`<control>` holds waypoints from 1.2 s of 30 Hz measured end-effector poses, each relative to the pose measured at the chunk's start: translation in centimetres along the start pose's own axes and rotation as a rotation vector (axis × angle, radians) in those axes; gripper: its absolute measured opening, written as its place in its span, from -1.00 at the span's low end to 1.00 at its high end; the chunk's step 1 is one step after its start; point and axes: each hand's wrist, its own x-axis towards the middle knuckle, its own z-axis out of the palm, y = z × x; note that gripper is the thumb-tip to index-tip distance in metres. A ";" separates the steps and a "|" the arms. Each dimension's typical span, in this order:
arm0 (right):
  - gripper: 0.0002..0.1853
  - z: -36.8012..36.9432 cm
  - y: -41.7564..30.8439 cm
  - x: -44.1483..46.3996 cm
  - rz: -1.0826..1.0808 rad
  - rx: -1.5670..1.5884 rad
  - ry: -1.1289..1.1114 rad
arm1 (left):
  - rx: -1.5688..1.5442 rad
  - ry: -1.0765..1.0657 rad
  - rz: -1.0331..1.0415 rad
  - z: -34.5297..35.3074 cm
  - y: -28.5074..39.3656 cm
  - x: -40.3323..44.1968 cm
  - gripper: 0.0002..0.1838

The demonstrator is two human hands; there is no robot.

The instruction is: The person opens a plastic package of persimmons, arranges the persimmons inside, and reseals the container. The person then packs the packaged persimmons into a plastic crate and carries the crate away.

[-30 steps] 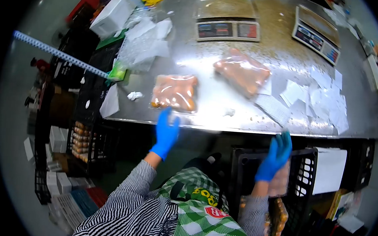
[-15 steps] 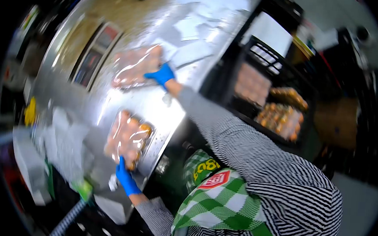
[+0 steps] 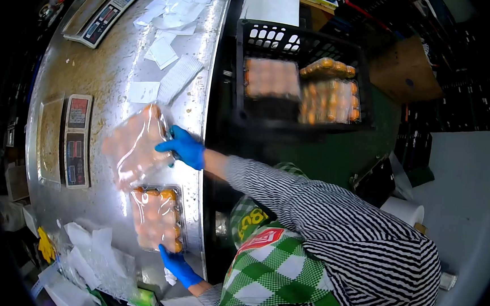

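Near the desk's (image 3: 196,112) edge, right fingers (image 3: 169,146) pinch a clear pack (image 3: 134,148), best kept level; left fingers (image 3: 166,254) touch a second pack (image 3: 155,218), hold unclear.

Blurrier pack (image 3: 137,148) had glossy clear film over rows of pale orange rounds, sat askew; couldn't tell if lifted. Sharper pack (image 3: 158,219) was a clear tray of similar rounds, deeper orange along two sides, shiny on top; lay on the desk (image 3: 119,87) near its edge, just beside the other.
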 end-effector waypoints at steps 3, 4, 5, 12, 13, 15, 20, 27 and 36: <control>-0.52 -2.0 2.1 -0.9 0.078 -0.378 -0.129 | -0.202 0.071 -0.083 0.1 1.2 0.0 -0.28; -0.51 -1.1 1.5 -1.4 0.108 -0.491 -0.219 | -0.229 0.128 -0.114 0.6 2.0 -0.5 -0.27; -0.38 -0.7 0.7 -2.4 0.222 -0.727 -0.259 | -0.270 0.210 -0.131 0.8 2.5 -1.7 -0.25; -0.09 -0.5 5.3 -0.8 0.189 -0.868 -0.395 | -0.139 0.115 0.071 -4.5 -3.2 2.1 -0.58; -0.08 -0.7 4.9 -0.4 0.274 -0.753 -0.449 | -0.113 0.184 0.116 -3.0 -2.9 1.7 -0.60; -0.24 0.7 3.2 -0.9 0.261 -0.919 -0.422 | -0.020 0.326 0.274 0.0 -3.1 0.8 -0.64; -0.53 1.6 3.9 -1.6 0.209 -0.894 -0.391 | 0.470 0.665 0.654 5.0 -1.1 -3.5 -0.68; -0.60 2.4 5.8 -1.7 0.185 -0.855 -0.387 | 0.197 0.411 0.329 3.6 -0.6 -4.3 -0.72; -0.64 2.8 7.6 -2.8 0.123 -0.823 -0.306 | -0.134 0.068 0.103 0.7 -0.6 -6.8 -0.65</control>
